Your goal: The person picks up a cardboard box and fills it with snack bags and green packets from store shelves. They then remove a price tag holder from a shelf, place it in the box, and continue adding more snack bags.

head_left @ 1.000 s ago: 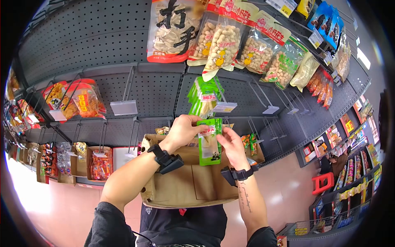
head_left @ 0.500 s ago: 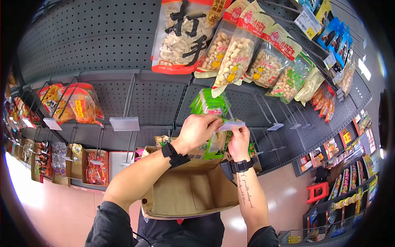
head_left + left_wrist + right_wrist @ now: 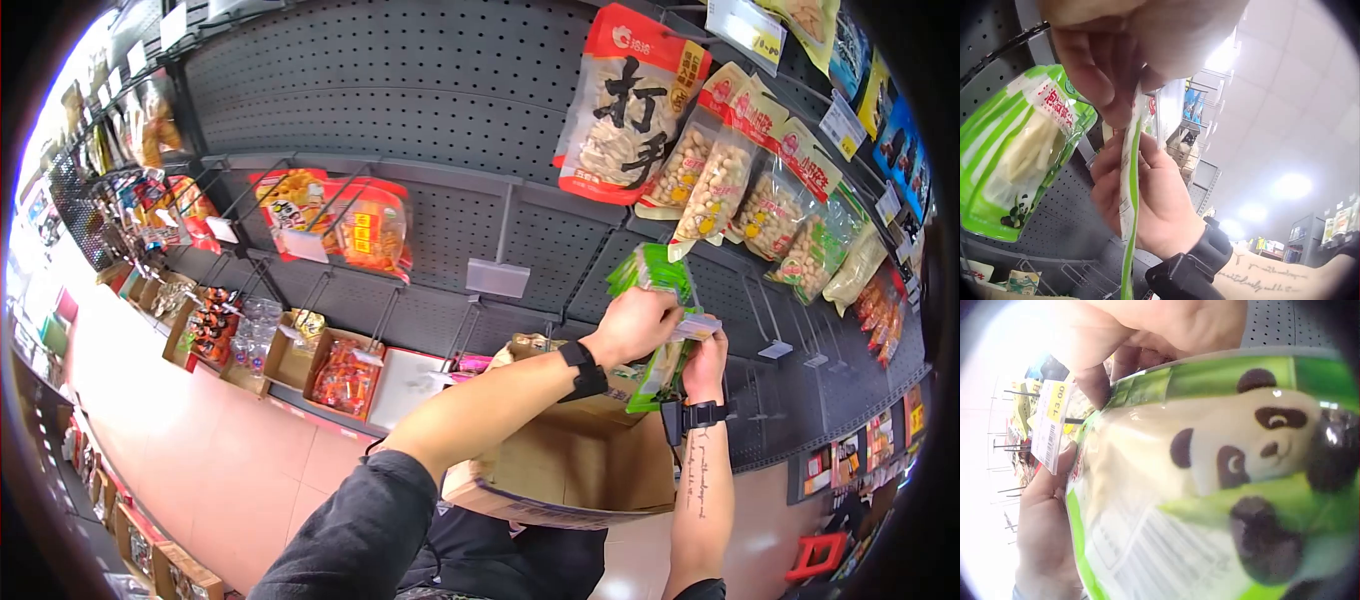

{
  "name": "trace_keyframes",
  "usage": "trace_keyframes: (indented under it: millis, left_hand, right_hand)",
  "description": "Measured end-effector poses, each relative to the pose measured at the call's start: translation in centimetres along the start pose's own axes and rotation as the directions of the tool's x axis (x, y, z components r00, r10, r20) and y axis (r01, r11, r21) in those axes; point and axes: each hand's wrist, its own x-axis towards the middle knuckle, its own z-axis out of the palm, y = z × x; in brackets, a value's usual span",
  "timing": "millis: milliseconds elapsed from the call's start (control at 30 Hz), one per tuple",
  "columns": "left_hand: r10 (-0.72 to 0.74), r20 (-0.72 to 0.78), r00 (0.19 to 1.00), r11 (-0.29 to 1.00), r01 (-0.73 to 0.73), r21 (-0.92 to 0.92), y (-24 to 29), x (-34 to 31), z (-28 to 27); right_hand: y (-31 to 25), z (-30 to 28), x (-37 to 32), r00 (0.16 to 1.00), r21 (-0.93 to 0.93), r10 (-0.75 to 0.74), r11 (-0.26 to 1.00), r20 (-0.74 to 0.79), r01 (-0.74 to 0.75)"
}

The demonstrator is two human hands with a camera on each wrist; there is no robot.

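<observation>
A flat green snack packet (image 3: 655,378) is held upright between both hands, just in front of a hook's label holder (image 3: 697,326). My left hand (image 3: 637,325) pinches its top edge; in the left wrist view the packet (image 3: 1129,212) appears edge-on below those fingers. On its other side my right hand (image 3: 706,362) grips the upper part between thumb and fingers. A panda picture covers the packet's lower face (image 3: 1266,444) in the right wrist view, beside a price label (image 3: 1051,428). Matching green packets (image 3: 1022,153) hang on the hook behind.
An open cardboard box (image 3: 575,465) sits below the hands, against the body. Peanut bags (image 3: 715,185) hang at upper right and red snack bags (image 3: 370,225) at left. Bare metal hooks (image 3: 775,345) stick out at right. Lower boxes hold red-wrapped items (image 3: 347,375).
Both hands have raised the packet from over the box to the hook's label holder. The head view has since swung left, so the shelf and hands appear farther right.
</observation>
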Motion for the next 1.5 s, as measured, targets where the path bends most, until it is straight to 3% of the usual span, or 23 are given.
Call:
trace_keyframes:
  millis: [133,267,333,400,433,467,500,533,600,667,733,767,800,833,867,967,1133,1200,1267,1333,1400,1467,1500]
  left_hand:
    - [-0.068,0.009,0.998,0.995,0.069,-0.067,0.1,0.3,-0.3]
    - [-0.126,0.014,0.992,0.987,0.124,0.102,-1.3,1.7,-0.6]
    - [-0.115,0.001,0.993,0.964,0.112,0.241,-1.9,2.6,-1.2]
    - [-0.094,-0.004,0.996,0.946,0.091,0.312,-2.1,2.3,-1.4]
    - [-0.083,0.025,0.996,0.943,0.071,0.326,-1.7,1.3,-1.9]
    - [-0.073,0.052,0.996,0.939,0.051,0.34,-1.2,0.2,-2.6]
    - [-0.075,0.221,0.972,0.91,-0.024,0.415,-0.9,-1.4,-3.9]
    - [-0.094,0.383,0.919,0.874,-0.108,0.474,-0.6,-3.4,-5.6]
    - [-0.104,0.647,0.756,0.878,-0.236,0.416,2.5,-8.4,-10.8]
    - [-0.018,0.737,0.675,0.868,-0.355,0.347,3.2,-13.6,-13.4]
    - [0.139,0.666,0.733,0.942,-0.306,0.141,2.2,-18.7,-13.9]
    - [0.135,0.663,0.737,0.942,-0.304,0.146,2.0,-20.4,-14.1]
    - [0.183,0.578,0.795,0.941,-0.311,0.13,1.9,-21.8,-14.2]
    - [0.232,0.487,0.842,0.941,-0.321,0.106,1.9,-22.8,-14.2]
    - [0.239,0.482,0.843,0.941,-0.323,0.099,1.9,-23.5,-14.7]
    - [0.391,0.278,0.878,0.884,-0.442,0.152,1.4,-25.4,-16.5]
    - [0.414,0.033,0.91,0.905,-0.415,0.096,0.3,-28.5,-20.0]
    - [0.394,-0.047,0.918,0.906,-0.379,0.19,-1.1,-29.9,-20.9]
    - [0.348,0.008,0.937,0.918,-0.343,0.201,-1.5,-29.8,-22.7]
    - [0.303,0.041,0.952,0.951,-0.299,-0.077,-1.5,-28.1,-24.8]
    - [0.139,-0.152,0.978,0.978,-0.16,-0.132,-2.2,-26.0,-27.0]
    - [-0.214,-0.275,0.938,0.963,0.25,0.105,-5.3,-23.4,-29.9]
    - [-0.134,-0.344,0.929,0.957,0.211,0.197,-8.2,-21.6,-31.0]
  right_hand:
    - [0.4,-0.1,0.1,0.998,-0.031,0.021,0.999,-0.052,-0.022]
    - [-0.1,0.6,1.4,0.996,-0.24,-0.018,0.971,-0.086,-0.004]
    - [0.0,-0.3,2.7,0.994,-0.717,-0.103,0.694,-0.022,0.056]
    - [-0.3,-1.0,1.6,0.995,-0.78,-0.102,0.624,-0.012,0.054]
    - [-0.3,-1.0,0.4,0.997,-0.674,-0.001,0.737,-0.076,-0.051]
    - [-2.1,-0.2,-1.8,0.996,-0.68,0.092,0.731,0.006,-0.063]
    - [-2.8,-1.5,-3.6,0.984,-0.811,0.153,0.585,0.092,-0.015]
    - [-3.6,-2.9,-6.0,0.941,-0.846,0.24,0.528,0.24,0.08]
    - [-7.9,-2.6,-12.0,0.785,-0.914,0.565,0.405,0.256,0.008]
    - [-11.3,-0.1,-17.3,0.689,-0.861,0.521,0.371,0.504,0.349]
    - [-10.5,1.1,-21.5,0.677,-0.887,0.583,0.381,0.449,0.26]
    - [-8.9,0.7,-23.4,0.748,-0.888,0.481,0.288,0.457,0.358]
    - [-7.0,0.4,-24.6,0.801,-0.881,0.37,0.176,0.472,0.438]
    - [-5.6,0.9,-25.5,0.866,-0.899,0.241,0.103,0.438,0.426]
    - [-5.1,1.5,-26.1,0.871,-0.884,0.152,0.103,0.468,0.457]
    - [-5.2,4.0,-27.2,0.872,-0.878,0.116,0.128,0.475,0.461]
    - [-4.1,8.8,-27.7,0.86,-0.864,0.112,0.159,0.497,0.479]
    - [-3.5,10.4,-27.6,0.848,-0.852,0.108,0.156,0.518,0.5]
    - [-3.1,11.3,-27.7,0.844,-0.856,0.146,0.129,0.515,0.5]
    - [-3.0,11.8,-27.4,0.794,-0.818,0.194,0.123,0.576,0.563]
    - [-4.2,12.7,-26.9,0.755,-0.797,0.27,0.102,0.598,0.595]
    - [-5.2,14.0,-25.6,0.745,-0.802,0.304,0.301,0.593,0.516]
    - [-6.4,15.4,-24.4,0.719,-0.79,0.333,0.333,0.61,0.515]
